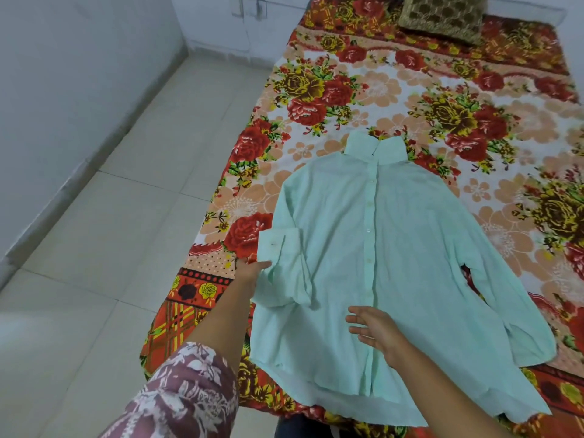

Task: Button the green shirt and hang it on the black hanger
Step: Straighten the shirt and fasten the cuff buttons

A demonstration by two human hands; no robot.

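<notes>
Closest to the camera, the person's left arm wears a maroon and white printed sleeve [186,390] and reaches forward over the near left edge of the bed. The right hand [376,330] is over the lower front of the green shirt [410,248], just left of the button strip, with its fingers straight and spread apart and holding nothing. Whether it presses the cloth or floats just above it cannot be told.

A little farther on, the left hand [252,273] meets the shirt's folded left sleeve just below the cuff [275,246]. Its fingertips disappear under the fabric, so whether it pinches the sleeve or only touches it cannot be told.

The shirt lies flat and front up on a floral blanket [347,90] of red and yellow roses, hem toward the person and collar [374,150] pointing away. A row of pale buttons [368,229] runs down its middle. The other sleeve stretches out to the right and down.

At the far end of the bed rests a brown and gold cushion [442,17]. Pale floor tiles [126,216] run along the left of the bed, up to a white wall [63,74].
</notes>
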